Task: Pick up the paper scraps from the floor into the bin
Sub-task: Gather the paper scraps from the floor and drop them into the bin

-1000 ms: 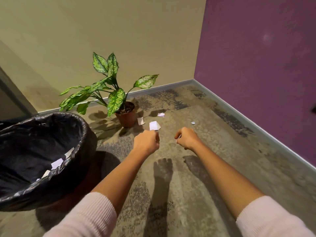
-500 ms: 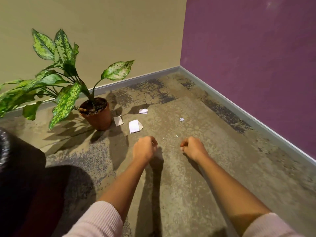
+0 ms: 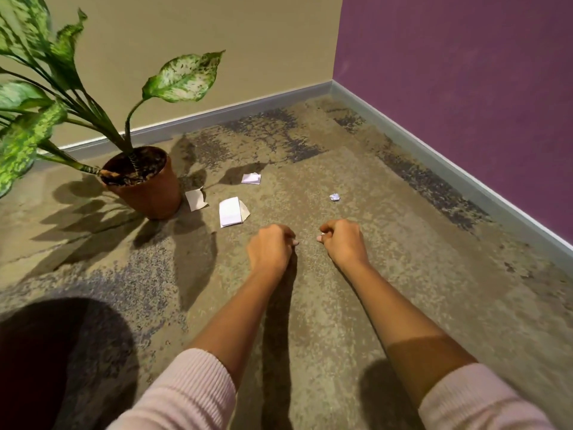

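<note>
Several paper scraps lie on the carpet. A folded white scrap point(image 3: 231, 211) is nearest, just beyond my left hand point(image 3: 270, 247). A torn scrap point(image 3: 195, 199) leans by the plant pot, a small white scrap point(image 3: 251, 178) lies farther back, and a tiny crumpled ball point(image 3: 335, 197) lies beyond my right hand point(image 3: 342, 242). Both hands hover over the floor with fingers curled into loose fists, and nothing shows in them. The bin is out of view except for a dark edge point(image 3: 28, 367) at the lower left.
A potted plant in a brown pot point(image 3: 145, 184) stands at the left, its big leaves point(image 3: 183, 77) spreading over the floor. A beige wall with a grey skirting point(image 3: 235, 111) meets a purple wall point(image 3: 465, 88) in the far corner.
The view has moved forward and to the right, so the bin has slid out of view at the left. The scraps and the plant now sit closer. Both hands stay curled.
</note>
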Motion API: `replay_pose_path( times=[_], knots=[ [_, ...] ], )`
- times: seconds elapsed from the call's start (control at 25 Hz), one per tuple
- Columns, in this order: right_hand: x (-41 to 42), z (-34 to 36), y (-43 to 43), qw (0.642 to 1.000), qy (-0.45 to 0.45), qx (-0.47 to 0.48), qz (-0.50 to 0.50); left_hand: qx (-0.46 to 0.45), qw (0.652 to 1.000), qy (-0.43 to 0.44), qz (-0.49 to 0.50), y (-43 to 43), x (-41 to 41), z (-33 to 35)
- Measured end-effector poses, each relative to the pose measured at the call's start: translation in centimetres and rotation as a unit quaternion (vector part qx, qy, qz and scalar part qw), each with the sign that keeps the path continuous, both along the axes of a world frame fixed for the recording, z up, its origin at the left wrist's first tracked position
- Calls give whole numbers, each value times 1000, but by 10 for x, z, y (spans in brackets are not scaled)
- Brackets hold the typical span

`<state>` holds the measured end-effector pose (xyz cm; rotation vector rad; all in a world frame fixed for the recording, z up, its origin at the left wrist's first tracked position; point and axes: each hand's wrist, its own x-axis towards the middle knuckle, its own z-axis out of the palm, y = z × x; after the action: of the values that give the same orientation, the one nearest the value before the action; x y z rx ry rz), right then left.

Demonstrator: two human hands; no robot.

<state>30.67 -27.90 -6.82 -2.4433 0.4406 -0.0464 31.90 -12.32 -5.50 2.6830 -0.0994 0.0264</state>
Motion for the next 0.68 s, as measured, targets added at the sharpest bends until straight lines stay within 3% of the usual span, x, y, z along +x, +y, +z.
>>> replay_pose_path(
  times=[0.4, 0.52, 0.68],
  knots=[
    [12, -7, -5, 996, -13, -57, 67, 63, 996, -10, -60, -1, 7, -6],
    [20, -7, -11, 998, -30, -34, 52, 55, 997, -47, -29, 18, 12, -6],
    [44, -3, -17, 995, -50, -77, 46, 35, 995, -77, 45, 60, 33, -1]
  ],
)
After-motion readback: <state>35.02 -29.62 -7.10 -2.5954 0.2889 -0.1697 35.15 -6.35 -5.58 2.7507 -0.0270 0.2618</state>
